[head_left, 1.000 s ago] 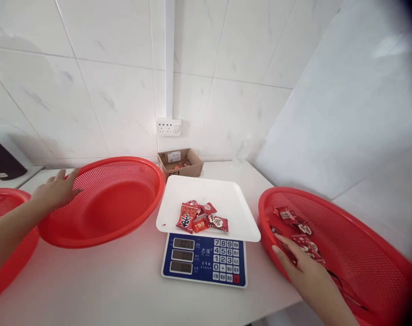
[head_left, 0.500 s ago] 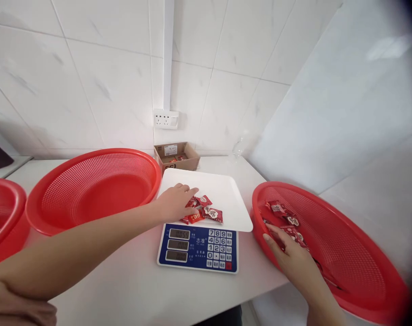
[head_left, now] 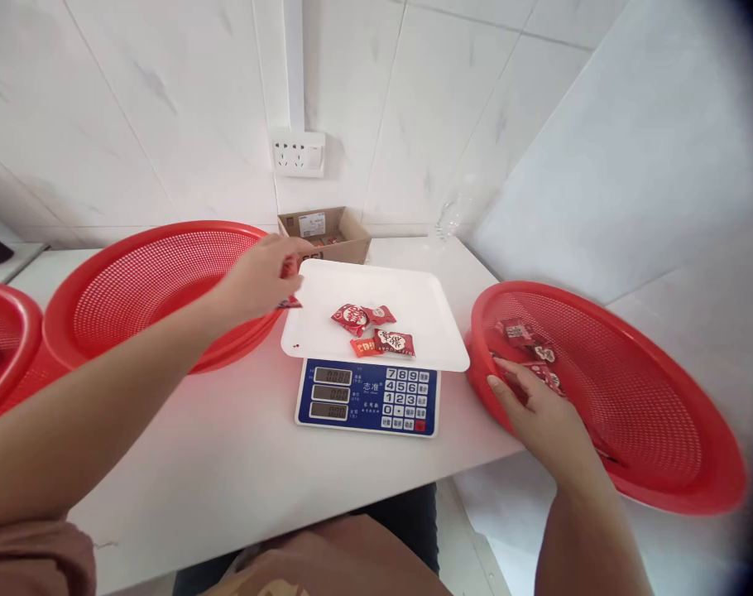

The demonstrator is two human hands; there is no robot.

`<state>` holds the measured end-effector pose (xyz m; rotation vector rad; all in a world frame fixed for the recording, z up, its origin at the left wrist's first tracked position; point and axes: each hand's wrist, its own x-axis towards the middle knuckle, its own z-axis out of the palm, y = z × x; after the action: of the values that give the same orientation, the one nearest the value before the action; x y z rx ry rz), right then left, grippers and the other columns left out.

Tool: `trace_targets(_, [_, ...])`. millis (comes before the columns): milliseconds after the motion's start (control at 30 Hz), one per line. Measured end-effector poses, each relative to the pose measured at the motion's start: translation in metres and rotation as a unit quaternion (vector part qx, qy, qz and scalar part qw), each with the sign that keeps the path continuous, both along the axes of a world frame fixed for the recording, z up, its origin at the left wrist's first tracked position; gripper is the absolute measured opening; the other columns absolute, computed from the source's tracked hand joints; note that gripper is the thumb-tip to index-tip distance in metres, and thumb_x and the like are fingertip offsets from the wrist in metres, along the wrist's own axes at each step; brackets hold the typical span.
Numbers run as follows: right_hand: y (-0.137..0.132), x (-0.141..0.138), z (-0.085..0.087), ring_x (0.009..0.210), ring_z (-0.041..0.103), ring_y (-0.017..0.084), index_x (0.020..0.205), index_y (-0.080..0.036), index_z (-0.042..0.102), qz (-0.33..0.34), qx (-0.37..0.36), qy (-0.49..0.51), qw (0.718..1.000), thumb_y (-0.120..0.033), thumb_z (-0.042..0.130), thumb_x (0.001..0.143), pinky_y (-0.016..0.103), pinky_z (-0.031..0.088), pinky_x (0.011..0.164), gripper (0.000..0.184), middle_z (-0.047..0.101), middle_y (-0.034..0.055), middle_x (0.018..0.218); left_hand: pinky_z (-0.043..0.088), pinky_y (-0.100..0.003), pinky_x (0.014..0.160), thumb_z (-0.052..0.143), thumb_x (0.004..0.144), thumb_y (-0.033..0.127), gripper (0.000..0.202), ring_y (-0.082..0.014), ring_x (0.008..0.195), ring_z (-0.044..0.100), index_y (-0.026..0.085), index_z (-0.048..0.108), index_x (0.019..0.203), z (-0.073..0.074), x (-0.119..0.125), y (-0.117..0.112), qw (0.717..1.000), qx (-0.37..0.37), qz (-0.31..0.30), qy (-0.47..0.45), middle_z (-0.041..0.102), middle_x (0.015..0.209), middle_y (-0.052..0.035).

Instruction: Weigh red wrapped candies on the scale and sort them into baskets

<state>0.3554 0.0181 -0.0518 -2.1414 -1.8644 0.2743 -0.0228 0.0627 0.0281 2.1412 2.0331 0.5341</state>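
Left hand (head_left: 258,277) held a red snack packet (head_left: 290,301) between basket and tray

The thumb and fingers were pinched together on red wrapping, which showed on both sides of the thumb — whether this was one packet or two, and how its long axis ran, could not be told. Just right of the fingertips lay the white weighing tray (head_left: 414,302); contact between packet and rim was unclear. Under and left of the hand opened the middle red mesh basket (head_left: 134,257), partly covered by the wrist. Just past the fingers stood the cardboard box (head_left: 352,236).

Right of the hand and a little nearer the body, four packets lay on the tray. The round-labelled packet (head_left: 350,318) was nearest, closer to this hand than to the other; the dark red packet (head_left: 395,342) stretched crosswise beyond it.

Farthest off, well to the right, the right hand (head_left: 538,410) was curled at the near rim of the right-hand red basket (head_left: 655,439) — whether it clasped rim or packet could not be told.
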Motion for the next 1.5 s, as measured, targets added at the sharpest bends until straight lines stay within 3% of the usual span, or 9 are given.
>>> trace_targets(200, [0.0, 0.001, -0.001, 0.095, 0.066, 0.033, 0.124, -0.024, 0.059, 0.002, 0.008, 0.0, 1.0, -0.054, 0.039, 0.085, 0.045, 0.053, 0.075, 0.052, 0.066, 0.01, 0.118, 0.029, -0.062, 0.101, 0.048, 0.084, 0.036, 0.044, -0.0426, 0.126, 0.037, 0.018, 0.052, 0.124, 0.001, -0.042, 0.001, 0.997, 0.007, 0.051, 0.065, 0.051, 0.128, -0.0164])
trace_targets(433, [0.001, 0.001, -0.002, 0.102, 0.064, 0.032, 0.125, -0.025, 0.058, 0.0, 0.004, 0.001, 1.0, -0.054, 0.038, 0.085, 0.044, 0.052, 0.079, 0.053, 0.064, 0.0085, 0.122, 0.035, -0.036, 0.107, 0.047, 0.087, 0.04, 0.05, -0.0217, 0.131, 0.039, 0.022, 0.044, 0.134, -0.031, 0.034, 0.006, 0.985, -0.079, -0.152, 0.023, 0.049, 0.139, -0.0067])
trace_targets(667, [0.001, 0.0, 0.002, 0.096, 0.066, 0.029, 0.122, -0.025, 0.061, 0.01, 0.014, -0.016, 1.0, -0.054, 0.037, 0.086, 0.038, 0.053, 0.072, 0.052, 0.066, 0.0074, 0.12, 0.045, -0.043, 0.091, 0.05, 0.085, 0.031, 0.036, -0.028, 0.113, 0.054, 0.03, 0.059, 0.12, -0.045, 0.08, 0.027, 0.961, -0.122, -0.248, 0.012, 0.06, 0.122, -0.0087])
trace_targets(800, [0.001, -0.001, 0.001, 0.092, 0.067, 0.028, 0.121, -0.026, 0.062, 0.011, 0.027, -0.02, 0.999, -0.053, 0.037, 0.087, 0.036, 0.052, 0.069, 0.05, 0.067, 0.0067, 0.118, 0.049, -0.036, 0.087, 0.053, 0.08, 0.02, 0.027, -0.0228, 0.099, 0.061, 0.025, 0.069, 0.1, -0.044, 0.08, 0.035, 0.968, -0.096, -0.232, -0.026, 0.064, 0.103, -0.0072])
trace_targets(967, [0.002, -0.001, 0.0, 0.093, 0.066, 0.03, 0.124, -0.026, 0.059, 0.0, 0.001, -0.01, 1.0, -0.055, 0.036, 0.086, 0.04, 0.052, 0.071, 0.053, 0.066, 0.0078, 0.118, 0.054, -0.029, 0.078, 0.05, 0.083, 0.023, 0.021, -0.0131, 0.077, 0.063, 0.021, 0.07, 0.089, -0.023, 0.051, 0.023, 0.988, -0.03, -0.126, -0.081, 0.059, 0.107, -0.005])
trace_targets(1100, [0.001, -0.001, 0.0, 0.093, 0.066, 0.031, 0.127, -0.026, 0.057, -0.006, -0.012, -0.009, 1.0, -0.054, 0.036, 0.087, 0.042, 0.052, 0.072, 0.053, 0.067, 0.0085, 0.116, 0.05, -0.039, 0.089, 0.053, 0.08, 0.03, 0.017, -0.0222, 0.097, 0.058, 0.024, 0.066, 0.088, -0.006, -0.003, 0.01, 0.996, 0.046, -0.015, -0.068, 0.057, 0.109, -0.0053])
trace_targets(1267, [0.0, -0.002, 0.002, 0.095, 0.066, 0.032, 0.126, -0.027, 0.057, -0.011, -0.015, -0.011, 1.0, -0.053, 0.036, 0.087, 0.042, 0.052, 0.072, 0.052, 0.067, 0.0082, 0.116, 0.041, -0.057, 0.093, 0.05, 0.079, 0.038, 0.018, -0.0364, 0.109, 0.051, 0.025, 0.063, 0.082, -0.013, -0.052, 0.002, 0.996, 0.069, 0.052, -0.006, 0.056, 0.105, -0.0115])
trace_targets(1367, [0.001, -0.002, 0.002, 0.098, 0.065, 0.032, 0.127, -0.028, 0.056, -0.012, -0.02, -0.01, 1.0, -0.054, 0.036, 0.087, 0.042, 0.052, 0.074, 0.052, 0.066, 0.0074, 0.119, 0.034, -0.057, 0.101, 0.045, 0.083, 0.041, 0.025, -0.0372, 0.12, 0.043, 0.025, 0.063, 0.09, -0.022, -0.037, -0.001, 0.999, 0.05, 0.016, 0.011, 0.057, 0.116, -0.0106])
trace_targets(1500, [0.002, -0.001, 0.001, 0.1, 0.064, 0.032, 0.127, -0.028, 0.056, -0.014, -0.02, -0.012, 1.0, -0.054, 0.035, 0.087, 0.043, 0.052, 0.077, 0.052, 0.064, 0.0071, 0.122, 0.041, -0.039, 0.101, 0.045, 0.086, 0.044, 0.034, -0.0247, 0.12, 0.048, 0.024, 0.061, 0.11, -0.029, 0.022, -0.007, 0.993, -0.033, -0.114, 0.0, 0.059, 0.123, -0.0044])
